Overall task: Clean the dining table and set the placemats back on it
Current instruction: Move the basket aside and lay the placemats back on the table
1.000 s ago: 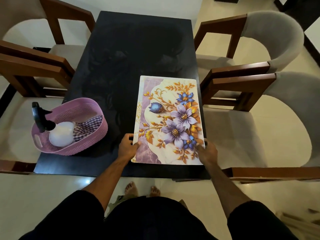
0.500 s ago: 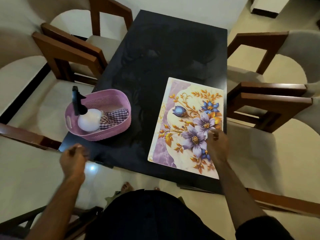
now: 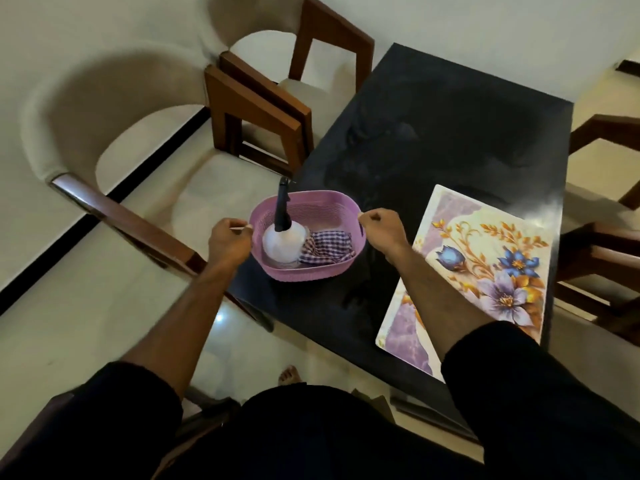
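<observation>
A floral placemat (image 3: 485, 268) lies flat on the right side of the black dining table (image 3: 433, 133), near its front edge. At the table's left front corner sits a pink plastic basket (image 3: 322, 206) holding a white spray bottle (image 3: 282, 242) with a black nozzle and a checked cloth (image 3: 327, 245). My left hand (image 3: 228, 239) grips the basket's left rim and my right hand (image 3: 382, 228) grips its right rim. My right forearm crosses over the placemat's left edge.
Cushioned wooden chairs (image 3: 259, 98) stand along the table's left side, and another chair's frame (image 3: 609, 237) shows on the right. A chair arm (image 3: 121, 220) runs close to the basket's left. My bare foot (image 3: 289, 374) shows on the tiled floor.
Both hands have left the placemat and moved left to take hold of the pink basket's two sides. My view has swung left, so the placemat now sits to the right.
</observation>
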